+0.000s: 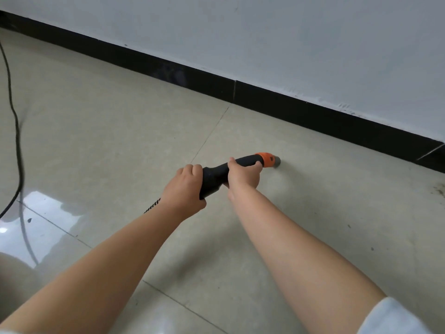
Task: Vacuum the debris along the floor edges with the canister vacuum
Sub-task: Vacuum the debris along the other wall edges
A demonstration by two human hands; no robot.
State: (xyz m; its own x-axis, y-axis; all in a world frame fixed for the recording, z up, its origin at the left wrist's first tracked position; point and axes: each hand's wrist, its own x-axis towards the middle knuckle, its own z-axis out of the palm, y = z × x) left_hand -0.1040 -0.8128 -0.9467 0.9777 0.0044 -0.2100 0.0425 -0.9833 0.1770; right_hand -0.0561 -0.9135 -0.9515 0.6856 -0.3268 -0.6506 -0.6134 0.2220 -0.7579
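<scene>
I hold a black vacuum hose handle (214,175) with an orange collar (266,159) and a short grey nozzle tip (277,162). The tip touches the beige tiled floor, a short way in front of the black baseboard (301,112). My left hand (184,191) grips the rear of the handle. My right hand (244,173) grips it nearer the orange collar. A bit of ribbed hose (153,206) shows under my left wrist. Dark debris specks (437,189) lie by the baseboard at the far right. The canister is out of sight.
A black power cord (16,131) runs down the left side of the floor. A white wall (289,39) rises above the baseboard. Small dark spots (372,248) dot the tiles on the right. Glare shines on the floor at lower left.
</scene>
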